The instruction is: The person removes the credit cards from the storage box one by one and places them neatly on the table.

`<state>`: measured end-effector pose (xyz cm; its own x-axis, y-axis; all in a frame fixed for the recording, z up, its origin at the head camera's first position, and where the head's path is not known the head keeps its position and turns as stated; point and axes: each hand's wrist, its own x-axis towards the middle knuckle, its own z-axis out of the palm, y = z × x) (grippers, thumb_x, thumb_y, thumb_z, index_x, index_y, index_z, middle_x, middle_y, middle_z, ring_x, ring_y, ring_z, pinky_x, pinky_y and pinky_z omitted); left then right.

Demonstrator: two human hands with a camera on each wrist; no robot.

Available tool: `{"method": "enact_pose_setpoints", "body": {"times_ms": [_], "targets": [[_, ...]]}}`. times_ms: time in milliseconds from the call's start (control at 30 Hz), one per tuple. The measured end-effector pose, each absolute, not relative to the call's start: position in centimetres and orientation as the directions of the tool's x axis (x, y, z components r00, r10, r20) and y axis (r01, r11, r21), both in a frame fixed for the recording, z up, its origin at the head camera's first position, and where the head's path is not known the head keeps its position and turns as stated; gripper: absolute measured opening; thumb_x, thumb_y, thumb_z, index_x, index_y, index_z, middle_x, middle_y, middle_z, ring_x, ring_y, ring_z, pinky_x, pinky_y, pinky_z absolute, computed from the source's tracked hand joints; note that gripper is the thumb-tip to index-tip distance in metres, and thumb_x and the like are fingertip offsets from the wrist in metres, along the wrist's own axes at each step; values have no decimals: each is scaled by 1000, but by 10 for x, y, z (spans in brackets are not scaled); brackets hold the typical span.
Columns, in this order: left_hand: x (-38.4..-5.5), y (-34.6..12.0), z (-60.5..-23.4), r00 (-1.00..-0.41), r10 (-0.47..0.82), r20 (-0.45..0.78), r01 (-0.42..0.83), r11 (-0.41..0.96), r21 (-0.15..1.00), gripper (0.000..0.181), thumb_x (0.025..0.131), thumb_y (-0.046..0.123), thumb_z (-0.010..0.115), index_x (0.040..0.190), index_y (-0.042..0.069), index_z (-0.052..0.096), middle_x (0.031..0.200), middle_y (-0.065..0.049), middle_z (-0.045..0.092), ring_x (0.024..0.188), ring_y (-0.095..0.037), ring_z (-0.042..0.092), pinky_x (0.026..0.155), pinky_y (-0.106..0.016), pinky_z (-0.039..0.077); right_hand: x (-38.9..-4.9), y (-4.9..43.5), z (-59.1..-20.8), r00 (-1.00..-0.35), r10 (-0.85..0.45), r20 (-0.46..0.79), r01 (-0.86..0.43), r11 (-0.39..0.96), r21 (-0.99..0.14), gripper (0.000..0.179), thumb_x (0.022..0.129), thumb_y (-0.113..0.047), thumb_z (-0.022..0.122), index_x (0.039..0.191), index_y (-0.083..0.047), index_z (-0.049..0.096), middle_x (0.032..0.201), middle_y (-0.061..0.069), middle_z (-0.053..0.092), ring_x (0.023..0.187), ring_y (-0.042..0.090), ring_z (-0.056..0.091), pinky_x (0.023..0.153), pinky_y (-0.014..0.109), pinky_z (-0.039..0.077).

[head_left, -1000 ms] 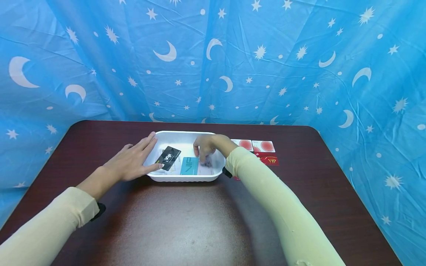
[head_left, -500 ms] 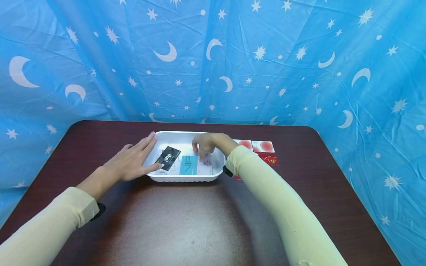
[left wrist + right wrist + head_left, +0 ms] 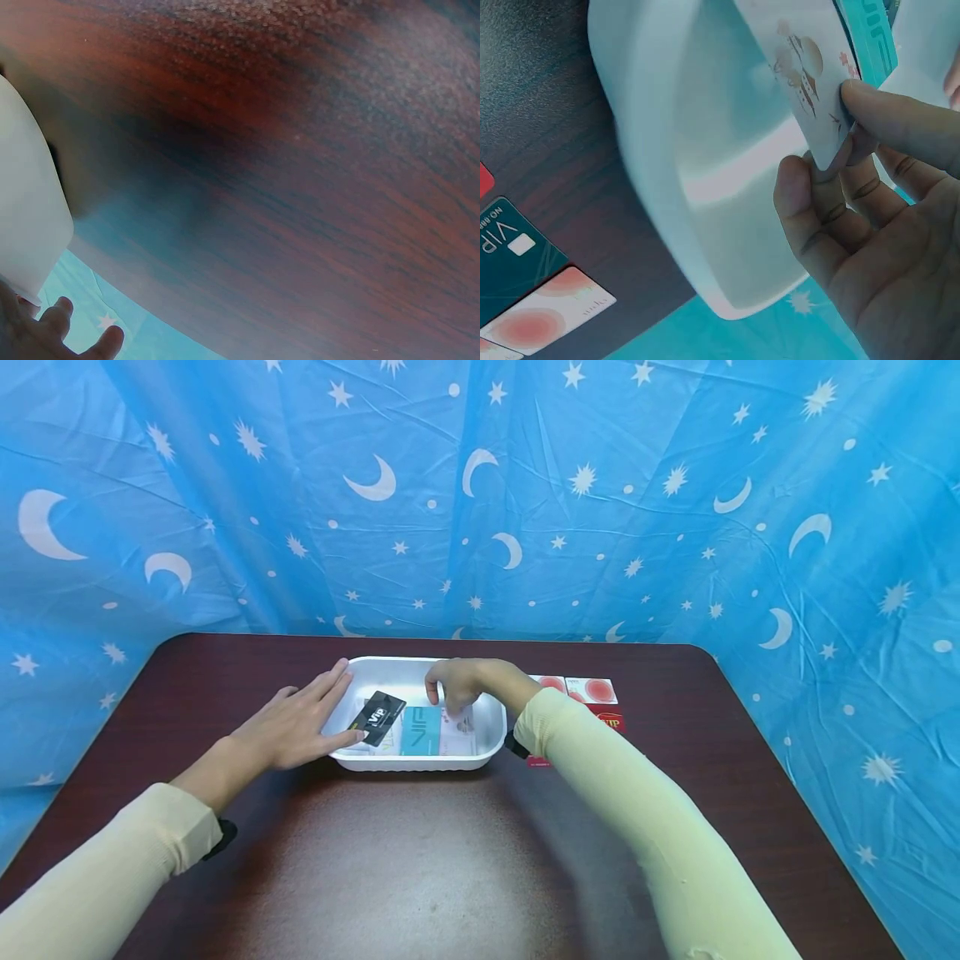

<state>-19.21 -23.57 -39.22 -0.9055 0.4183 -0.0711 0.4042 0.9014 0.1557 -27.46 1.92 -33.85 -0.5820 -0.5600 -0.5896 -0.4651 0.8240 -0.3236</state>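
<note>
A white plastic tray (image 3: 417,763) near the table's far side holds several cards. In the right wrist view, my right hand (image 3: 885,202) pinches a white card (image 3: 804,71) with a small printed picture between thumb and fingers, inside the tray. A teal VIP card (image 3: 871,34) lies right against it. My left hand (image 3: 300,720) rests along the tray's left rim with straight fingers, the thumb at the lower end of a black VIP card (image 3: 377,718). Only some fingertips (image 3: 105,343) of the left hand show in the left wrist view.
Right of the tray, white cards with red circles (image 3: 589,691) and a red VIP card (image 3: 611,720) lie on the brown table (image 3: 435,860), partly behind my right arm. A dark green VIP card (image 3: 517,244) is among them. A blue curtain (image 3: 480,510) hangs behind the table.
My right hand has shifted slightly left and up, and the white and teal cards have moved a little left with it. The left hand stays at the rim.
</note>
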Motion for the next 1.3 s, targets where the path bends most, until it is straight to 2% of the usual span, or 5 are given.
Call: {"method": "enact_pose_setpoints", "body": {"times_ms": [300,633,933,1133,1300], "targets": [[-192,-235,-391,-909,411,-71,397,905,153,97,92,61,54,157,0,18,164,-22,14,145,-44,26,105,-73,29,-265,22,-323,-543,-623,-563,-535,773,-340,29,89,1,70,112,-11,57,110,9,58,91,18,53,67,25,46],[-191,-234,-390,-903,423,-70,410,900,147,96,92,62,52,158,0,17,164,-21,13,146,-42,25,105,-72,29,-256,43,-311,-497,-691,-525,-623,705,-338,29,91,3,65,118,-5,61,103,9,61,89,17,53,71,26,48],[-191,-234,-390,-904,420,-76,407,902,142,96,92,62,53,157,0,18,164,-22,13,146,-43,24,105,-72,29,-258,67,-293,-529,-709,-466,-635,695,-336,24,91,2,64,114,-7,64,111,10,60,98,23,56,76,28,55],[-192,-235,-391,-902,426,-69,415,900,131,98,92,65,50,157,-1,19,164,-22,14,146,-42,26,104,-71,31,-260,89,-282,-551,-722,-420,-620,690,-374,22,91,7,59,109,-5,61,100,11,59,90,23,55,73,28,52],[-191,-234,-390,-902,426,-73,415,900,132,98,92,65,49,157,0,18,164,-22,13,146,-42,25,104,-72,30,-259,111,-276,-573,-722,-388,-570,691,-444,18,91,8,57,105,-3,59,98,10,60,91,24,56,75,29,52]]}}
